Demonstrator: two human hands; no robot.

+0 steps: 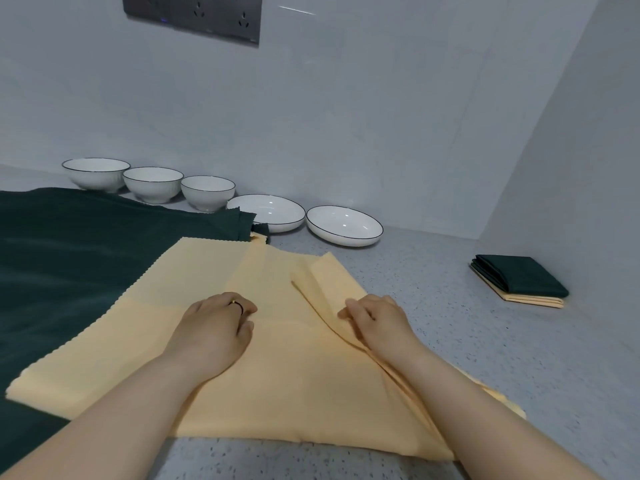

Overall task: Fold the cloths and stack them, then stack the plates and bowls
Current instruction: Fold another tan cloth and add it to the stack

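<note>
On the tabletop (450, 341), the right hand (381, 327) pinches a fold of the yellow cloth (294, 375); the left hand (214, 327) rests on it, fingers curled, grip unclear.

Yellow cloth (277, 358), dark green cloth (86, 254), white black-rimmed bowls (152, 184) and plates (344, 226), grey speckled counter (485, 358).

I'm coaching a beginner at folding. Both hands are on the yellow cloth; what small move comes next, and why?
Probably carry the raised fold leftwards with the right hand while the left hand pins the yellow cloth: its right side lies bunched in a ridge, half folded, not flat.
</note>
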